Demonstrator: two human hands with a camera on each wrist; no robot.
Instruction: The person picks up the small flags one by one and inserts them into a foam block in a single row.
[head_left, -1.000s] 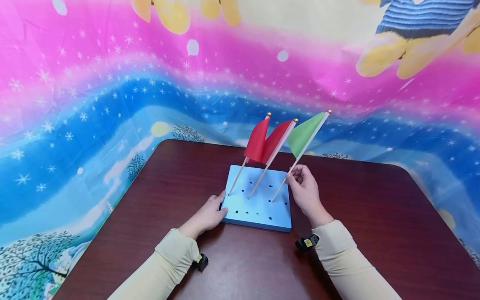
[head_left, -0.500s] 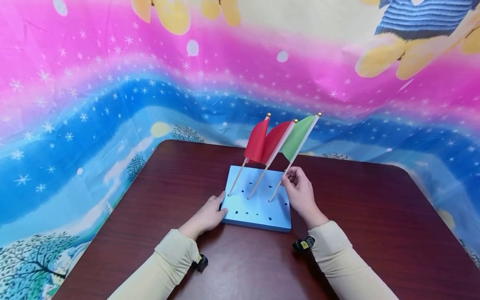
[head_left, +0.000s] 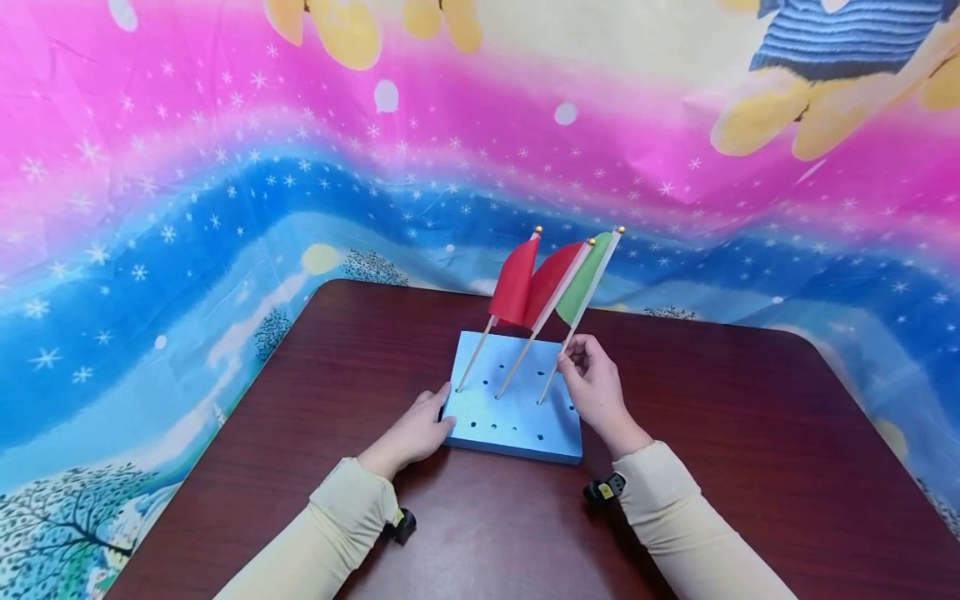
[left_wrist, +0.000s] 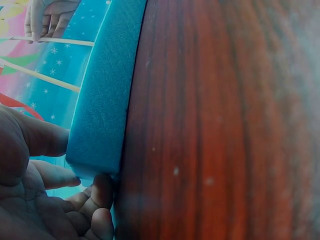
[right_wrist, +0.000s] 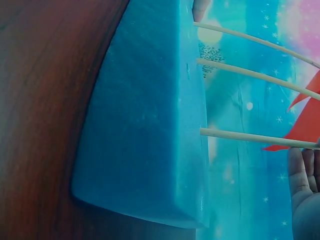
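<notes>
A pale blue board (head_left: 480,406) with several small holes lies on the table. Two red flags, a left one (head_left: 513,285) and a middle one (head_left: 553,287), stand tilted in its holes. My right hand (head_left: 596,385) pinches the thin wooden stick of a green flag (head_left: 575,293), whose lower end sits at a hole on the board's right side. The green cloth is partly hidden behind the middle red flag. At the board's left side, my left hand (head_left: 411,429) holds the edge; the left wrist view has its fingers (left_wrist: 102,191) curled against the board's end (left_wrist: 102,100).
The dark wooden table (head_left: 712,417) reaches out on both sides of the board. Behind it hangs a colourful printed cloth (head_left: 450,158) with snowflakes. Both wrists wear a small black camera, such as the right one (head_left: 604,490).
My right hand has moved a little left, tilting the green flag's top left until it overlaps the middle red flag. The left hand and the board have stayed put.
</notes>
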